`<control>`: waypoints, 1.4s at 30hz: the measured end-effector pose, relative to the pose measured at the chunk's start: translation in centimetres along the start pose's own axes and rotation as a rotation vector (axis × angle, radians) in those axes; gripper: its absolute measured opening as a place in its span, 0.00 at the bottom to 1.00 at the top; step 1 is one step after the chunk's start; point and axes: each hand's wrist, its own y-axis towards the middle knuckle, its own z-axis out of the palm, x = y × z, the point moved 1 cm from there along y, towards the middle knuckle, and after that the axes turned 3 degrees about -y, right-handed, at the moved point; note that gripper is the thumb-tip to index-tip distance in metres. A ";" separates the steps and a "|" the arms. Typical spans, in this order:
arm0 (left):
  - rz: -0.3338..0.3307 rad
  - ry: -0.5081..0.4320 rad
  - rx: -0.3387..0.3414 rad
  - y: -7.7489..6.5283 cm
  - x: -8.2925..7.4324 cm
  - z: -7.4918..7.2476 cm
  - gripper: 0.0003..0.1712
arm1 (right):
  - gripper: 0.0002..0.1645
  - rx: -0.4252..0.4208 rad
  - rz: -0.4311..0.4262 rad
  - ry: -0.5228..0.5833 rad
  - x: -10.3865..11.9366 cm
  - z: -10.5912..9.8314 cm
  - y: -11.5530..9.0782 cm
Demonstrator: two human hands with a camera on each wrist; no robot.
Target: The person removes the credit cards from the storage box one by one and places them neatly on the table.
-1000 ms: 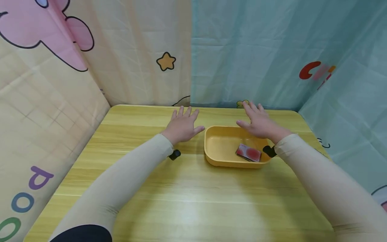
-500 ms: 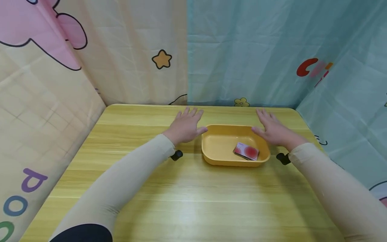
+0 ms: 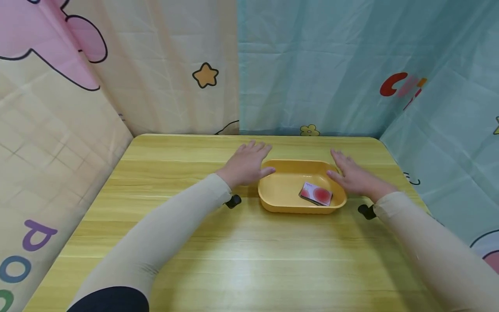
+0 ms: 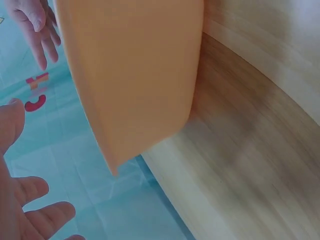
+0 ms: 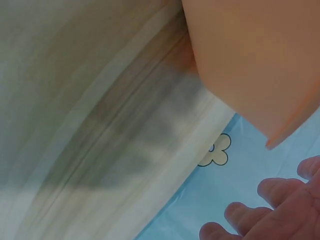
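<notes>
A shallow yellow-orange plastic basin with rounded corners stands on the wooden table. Inside it, toward the front right, lies a small flat pink-and-white packet with red round marks. My left hand is at the basin's left end, fingers extended and thumb over the rim in the head view. At the opposite end my right hand has its fingers straight, thumb overlapping the rim. Neither hand holds anything. The left wrist view shows the basin's outer wall beside spread fingers; the right wrist view has similar fingers.
The light wooden table reaches back to hanging cloths, a beige one on the left and a blue one on the right. Black wrist-worn devices show below the wrists.
My right hand has moved right, from over the basin to its right end. My left hand has shifted slightly right, closer to the left end. The head view has turned slightly.
</notes>
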 end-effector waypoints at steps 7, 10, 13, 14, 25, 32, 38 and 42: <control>0.036 0.007 0.012 0.4 -1.3 0.1 0.45 | 0.55 0.025 0.011 0.030 -0.5 0.8 -0.5; 0.045 0.009 0.019 0.4 -1.7 0.1 0.44 | 0.55 0.039 0.023 0.039 -0.5 1.1 -0.8; 0.057 0.008 0.021 0.6 -2.0 0.3 0.44 | 0.54 0.050 0.030 0.040 -0.6 1.4 -1.0; 0.062 0.013 0.023 0.7 -2.1 0.4 0.43 | 0.54 0.049 0.025 0.039 -0.6 1.5 -1.0; 0.132 -0.008 0.128 1.7 -4.7 0.5 0.41 | 0.51 0.043 0.046 0.030 -1.2 2.9 -0.8; 0.186 -0.002 0.225 3.2 -6.6 0.8 0.38 | 0.51 0.041 0.080 0.018 -1.1 3.0 -0.6; 0.230 -0.014 0.303 4.7 -7.9 1.5 0.37 | 0.49 0.011 0.060 -0.009 -1.2 3.0 -0.6; 0.231 -0.076 0.367 5.5 -8.2 2.1 0.36 | 0.48 0.000 0.059 -0.004 -1.3 3.2 -0.6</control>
